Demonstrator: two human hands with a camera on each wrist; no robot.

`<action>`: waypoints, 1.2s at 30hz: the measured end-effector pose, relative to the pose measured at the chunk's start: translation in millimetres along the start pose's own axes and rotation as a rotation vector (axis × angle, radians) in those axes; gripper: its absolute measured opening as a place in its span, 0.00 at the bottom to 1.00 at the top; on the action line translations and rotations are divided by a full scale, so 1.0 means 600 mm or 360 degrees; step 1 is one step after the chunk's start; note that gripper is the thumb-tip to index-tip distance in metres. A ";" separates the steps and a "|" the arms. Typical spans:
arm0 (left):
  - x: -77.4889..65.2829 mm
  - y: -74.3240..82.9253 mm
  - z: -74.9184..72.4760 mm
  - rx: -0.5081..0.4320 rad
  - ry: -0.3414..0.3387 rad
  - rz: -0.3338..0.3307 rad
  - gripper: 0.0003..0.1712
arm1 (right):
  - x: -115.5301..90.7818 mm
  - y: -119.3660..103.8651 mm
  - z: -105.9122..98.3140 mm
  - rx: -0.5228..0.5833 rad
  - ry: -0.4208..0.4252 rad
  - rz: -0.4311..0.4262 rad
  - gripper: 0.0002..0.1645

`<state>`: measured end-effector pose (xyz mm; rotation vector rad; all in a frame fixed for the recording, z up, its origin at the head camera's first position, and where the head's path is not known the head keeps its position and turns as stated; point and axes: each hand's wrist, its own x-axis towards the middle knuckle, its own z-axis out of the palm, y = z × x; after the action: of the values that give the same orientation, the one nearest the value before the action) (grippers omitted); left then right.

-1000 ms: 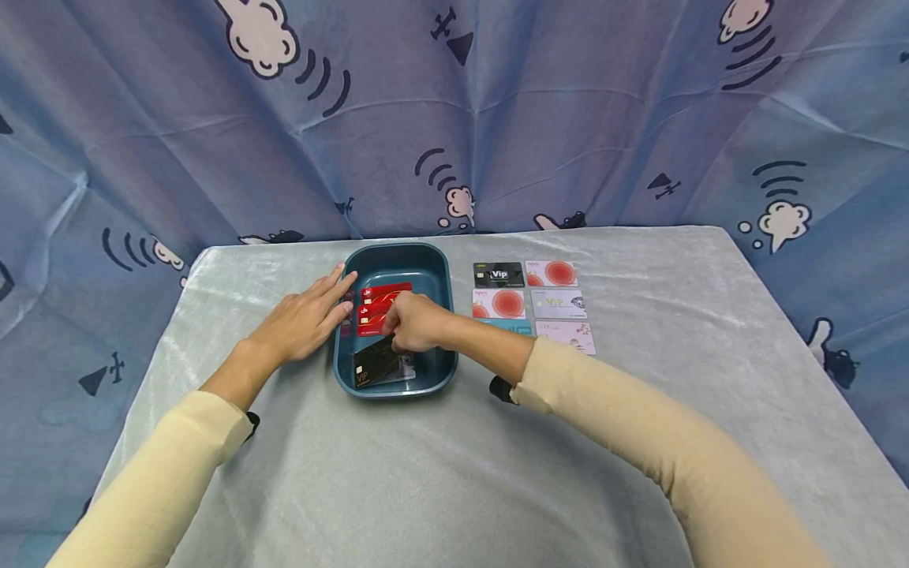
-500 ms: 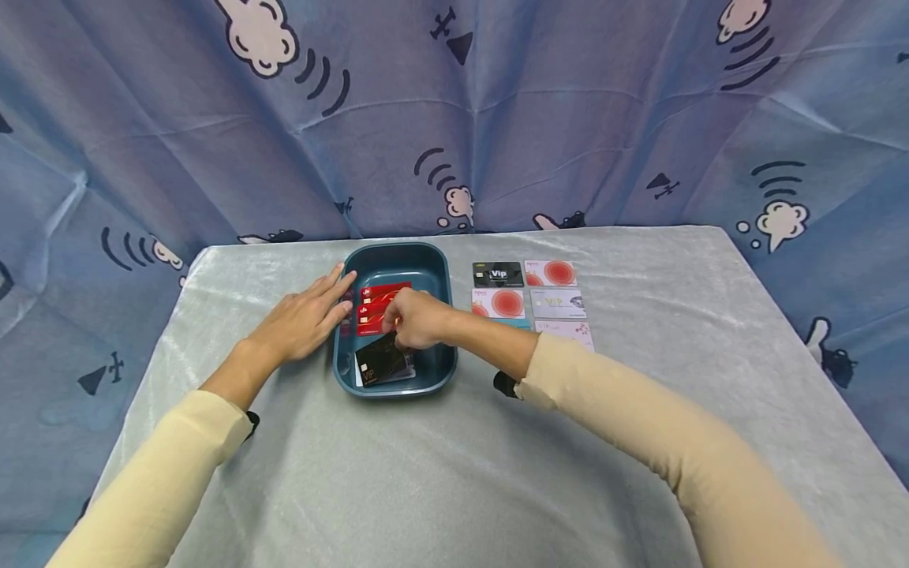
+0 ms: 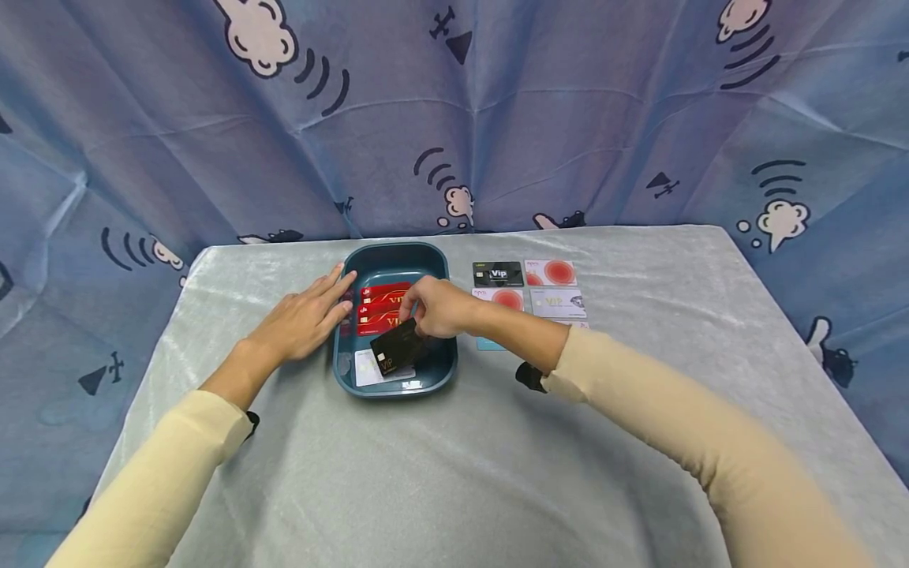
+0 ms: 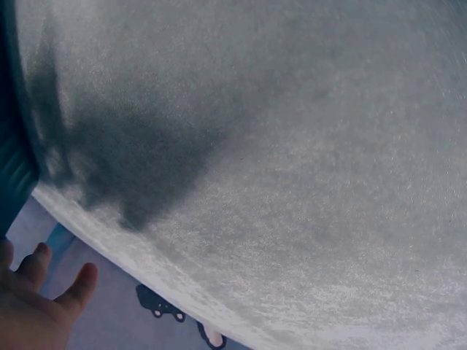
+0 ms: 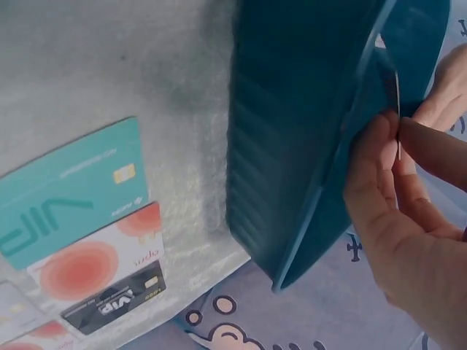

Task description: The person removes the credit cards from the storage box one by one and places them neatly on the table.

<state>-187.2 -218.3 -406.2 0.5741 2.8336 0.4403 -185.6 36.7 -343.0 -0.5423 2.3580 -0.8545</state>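
Note:
My right hand (image 3: 442,308) pinches a black VIP card (image 3: 394,349) by its upper right edge, over the inside of a blue plastic bin (image 3: 450,371). In the right wrist view the card (image 5: 395,91) shows edge-on between thumb and fingers. My left hand (image 3: 301,319) rests with fingers extended against the bin's left rim. Two red VIP cards (image 3: 372,321) lie in the bin's middle, partly hidden by my right hand. A white card (image 3: 369,371) lies on the bin's floor below the black one.
Right of the bin, cards lie in two columns: a black Vip card (image 3: 498,274), a white card with a red circle (image 3: 551,273), a silver VIP card (image 3: 558,303) and several others. A teal VIP card (image 5: 76,189) is mostly under my right forearm in the head view. A patterned curtain hangs behind.
My right hand has lifted the black card up and to the right, uncovering more of the white card below it. My left hand has stayed at the bin's rim.

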 end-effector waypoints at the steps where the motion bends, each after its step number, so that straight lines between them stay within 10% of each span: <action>1: 0.000 0.000 0.000 0.0001 -0.0002 -0.0001 0.36 | -0.003 0.000 -0.003 0.0008 -0.0005 -0.0005 0.14; 36: -0.005 0.003 -0.005 0.0033 -0.0020 0.0034 0.35 | -0.121 0.046 -0.139 0.0175 0.0062 -0.0027 0.18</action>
<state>-184.9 -218.5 -402.3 0.6095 2.8254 0.4104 -187.7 132.7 -281.8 -0.5049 2.3280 -1.0043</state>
